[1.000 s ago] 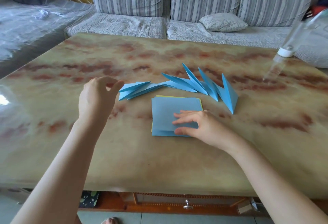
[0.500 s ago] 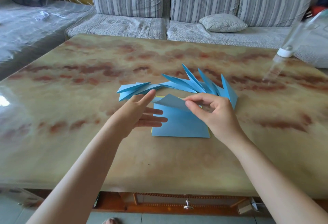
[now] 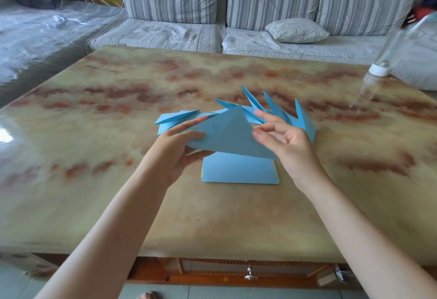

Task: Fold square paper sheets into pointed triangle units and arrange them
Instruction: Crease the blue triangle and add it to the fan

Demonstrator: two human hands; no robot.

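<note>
On the near part of the counter [image 3: 118, 204] lies a stack [image 3: 238, 171] of blue square paper. It sits flat and squared up straight in front of the person, probably so the next piece is always within easy reach. A thin yellow edge shows at its sides.

Just above it, both hands hold one sheet [image 3: 229, 137] in the air, clear of the stack. The left hand [image 3: 172, 154] has its grip closed on the sheet's left side, thumb on top and fingers underneath. The right hand [image 3: 290, 149] pinches the right edge lightly with its thumb, while the other fingers spread loosely. The sheet is turned corner-up and bends along a slanting line, so I judge the first diagonal fold is just starting.

Beyond the hands, the folded units [image 3: 305, 123] lie in a fanned row with their points spreading outward. That looks like the arrangement the finished pieces join.

A clear bottle [image 3: 378, 70] with a white cap is at the far right. A striped sofa [image 3: 165, 31] with a pillow [image 3: 296, 30] stands behind.
</note>
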